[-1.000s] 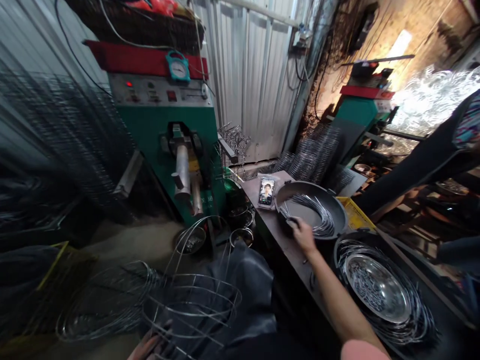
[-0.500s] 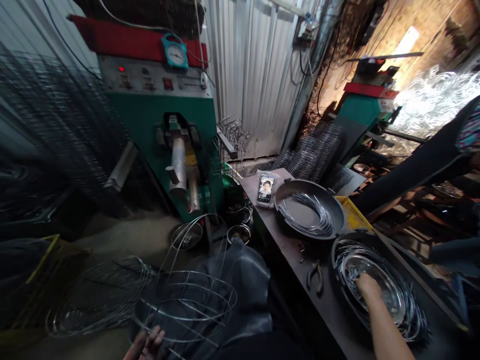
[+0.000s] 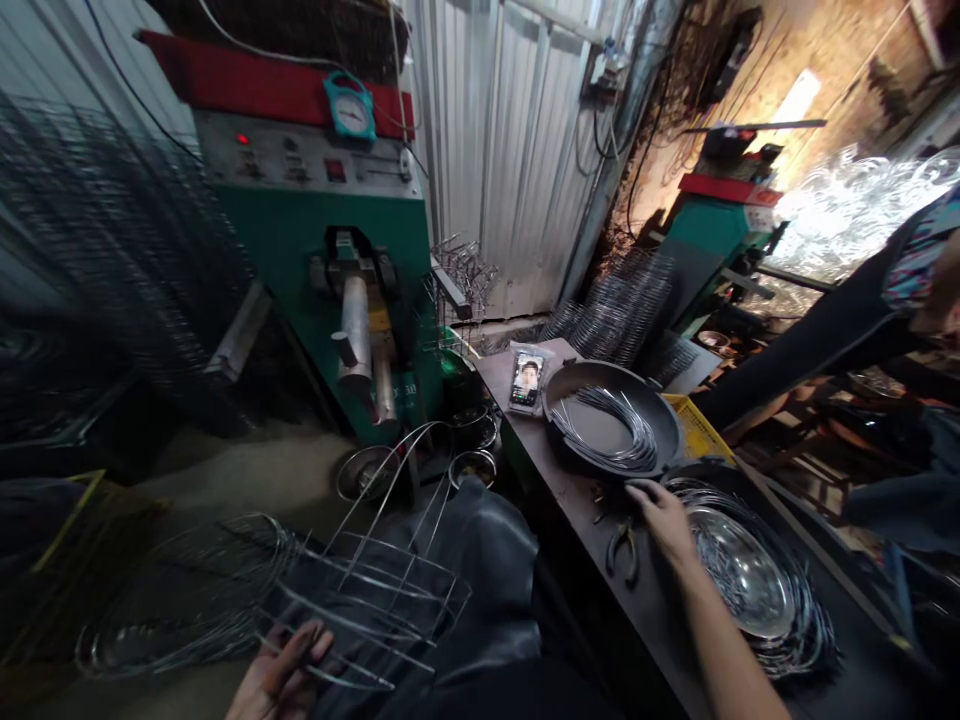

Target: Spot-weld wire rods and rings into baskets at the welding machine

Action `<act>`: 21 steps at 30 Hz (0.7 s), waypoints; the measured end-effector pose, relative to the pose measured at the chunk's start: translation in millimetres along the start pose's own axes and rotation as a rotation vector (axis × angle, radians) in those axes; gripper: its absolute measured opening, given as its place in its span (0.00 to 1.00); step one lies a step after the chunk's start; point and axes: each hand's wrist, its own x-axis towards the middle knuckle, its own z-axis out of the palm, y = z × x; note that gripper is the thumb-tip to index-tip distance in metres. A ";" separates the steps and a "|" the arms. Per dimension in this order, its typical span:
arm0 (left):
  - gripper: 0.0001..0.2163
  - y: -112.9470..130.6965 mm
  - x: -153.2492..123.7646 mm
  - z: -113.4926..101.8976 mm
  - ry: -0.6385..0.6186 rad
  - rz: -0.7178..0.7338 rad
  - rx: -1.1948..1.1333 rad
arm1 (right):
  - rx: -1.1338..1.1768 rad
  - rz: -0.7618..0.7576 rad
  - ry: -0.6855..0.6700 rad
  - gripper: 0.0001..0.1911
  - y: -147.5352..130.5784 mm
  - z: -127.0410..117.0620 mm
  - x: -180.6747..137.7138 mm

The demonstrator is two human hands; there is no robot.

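Note:
My left hand (image 3: pixel 289 665) is closed around the lower wires of a round wire basket frame (image 3: pixel 382 600), which rests tilted over my lap. A wire loop rises from the frame's far side. Above the bench, my right hand (image 3: pixel 664 515) has its fingers drawn together; whatever they hold, if anything, is too small to make out. Just below that hand lie pliers (image 3: pixel 622 552). To its right, a steel bowl (image 3: pixel 765 590) with small metal pieces sits among wire rings (image 3: pixel 814 625) in a dark pan.
A green machine (image 3: pixel 300 225) with jutting metal arms stands ahead. On the bench (image 3: pixel 559 470) are a propped phone (image 3: pixel 528 378) and a dark pan (image 3: pixel 667 415) of wire rings. Loose wire frames (image 3: pixel 187 600) lie at my left. A person's sleeve (image 3: pixel 919 250) shows at right.
My right hand has come out of the steel bowl and moved left, towards the pliers. The wire basket frame has turned and tilted in my left hand.

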 end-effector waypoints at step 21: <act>0.32 14.0 -8.4 39.6 -0.233 0.406 -0.139 | 0.282 -0.250 -0.615 0.14 -164.6 179.5 3.5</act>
